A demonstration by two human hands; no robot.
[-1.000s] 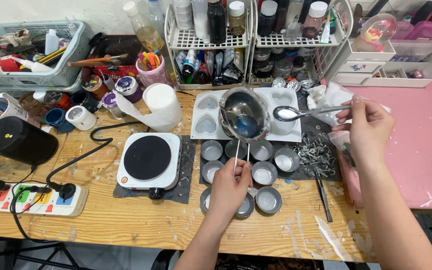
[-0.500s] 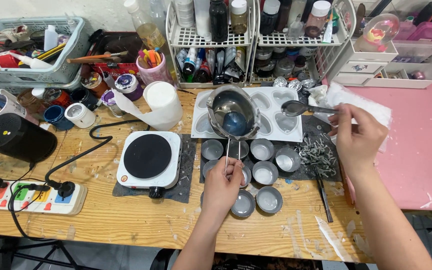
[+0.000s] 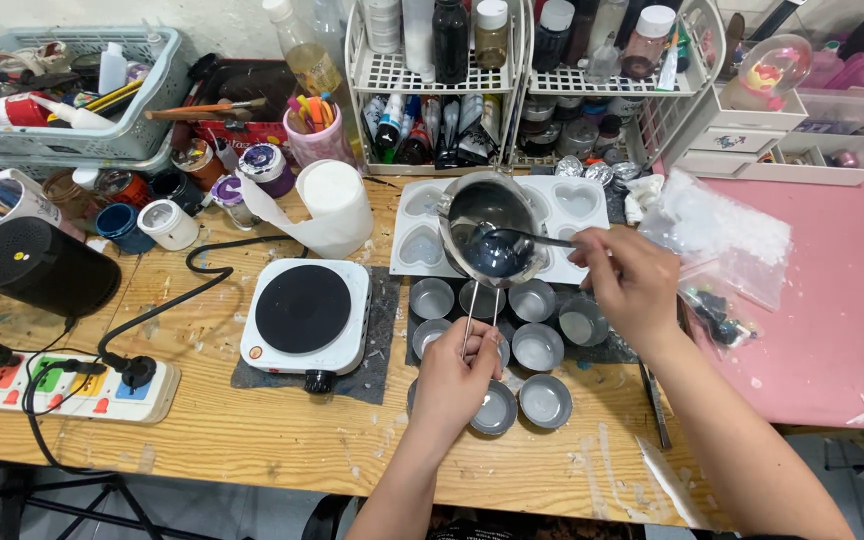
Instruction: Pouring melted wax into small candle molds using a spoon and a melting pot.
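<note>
A small metal melting pot (image 3: 489, 228) is held by its long wire handle (image 3: 472, 322) in the left hand (image 3: 455, 385), which is clenched around the handle's lower end, so that the pot is kept raised over the white heart-shaped mould tray (image 3: 414, 225) toward the far edge of the worktop (image 3: 252, 440). A metal spoon (image 3: 522, 240) is grasped between the fingers of the right hand (image 3: 632, 285), and its bowl is dipped into the pot, where a dark blue, glossy liquid can be seen. Judging from this, the contents are taken to be already melted and coloured, and the stirring step appears to be in hand. The small electric hotplate (image 3: 304, 312), set on a dark mat left of the pot, is bare, which suggests that the heating is done for the moment, though whether it is switched on cannot be told. The round metal tins (image 3: 537, 347), grouped on a dark mat between the pot and the near edge, seem empty, and the heart cavities of the mould are also seen unfilled, so pouring is judged to be left entirely. A clear bag of white flakes (image 3: 717, 235) lies open at the right, where the pink surface (image 3: 852, 300) begins, and a roll of white paper (image 3: 334, 205) stands behind the hotplate.
</note>
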